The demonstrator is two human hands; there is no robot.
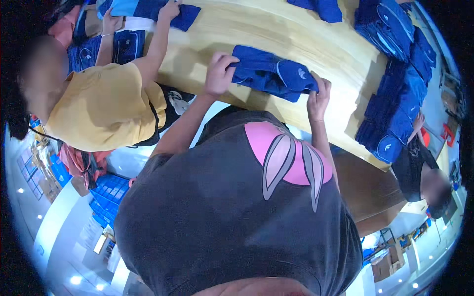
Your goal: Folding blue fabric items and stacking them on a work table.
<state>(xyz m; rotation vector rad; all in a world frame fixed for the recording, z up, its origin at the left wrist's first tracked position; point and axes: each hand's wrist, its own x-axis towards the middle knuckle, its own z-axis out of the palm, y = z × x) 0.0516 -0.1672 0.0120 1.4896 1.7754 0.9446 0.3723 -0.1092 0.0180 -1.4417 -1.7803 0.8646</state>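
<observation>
A folded navy garment (pixel 269 74) with white piping and a small pale emblem lies on the wooden table in front of me. Its kind cannot be made out from the folds. My left hand (pixel 220 75) pinches its left end, thumb and fingers closed at the edge. At the opposite end, the fingers of my right hand (pixel 318 98) are closed on the right edge, near the emblem. The middle of the cloth is rumpled between both hands.
Stacks of similar folded navy garments (pixel 392 103) line the table's (pixel 197 42) right side. Another navy piece (pixel 321 7) lies at the far edge. On my left, a co-worker in a yellow top (pixel 106 106) handles blue cloth. Someone in black (pixel 414 163) stands at right, by a cardboard box (pixel 368 185).
</observation>
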